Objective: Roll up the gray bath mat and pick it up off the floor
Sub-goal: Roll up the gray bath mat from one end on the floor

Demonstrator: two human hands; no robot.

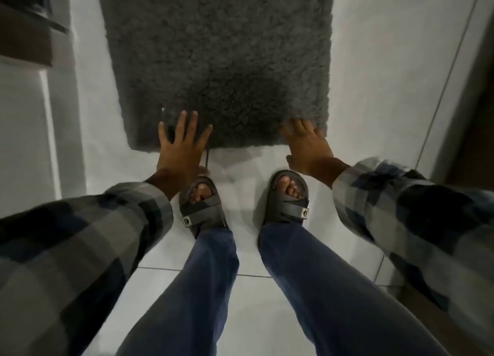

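Note:
The gray shaggy bath mat (216,56) lies flat on the white tiled floor, stretching away from me. My left hand (179,144) hovers over the mat's near left corner with fingers spread, holding nothing. My right hand (307,144) is at the near right corner; its fingertips are tucked under or into the mat's edge, which looks slightly lifted there. Whether that hand has a full grip on the mat is unclear.
My two feet in dark sandals (203,206) (288,198) stand just short of the mat's near edge. A white door or cabinet panel (32,120) runs along the left. A dark wall or door frame (475,115) borders the right side.

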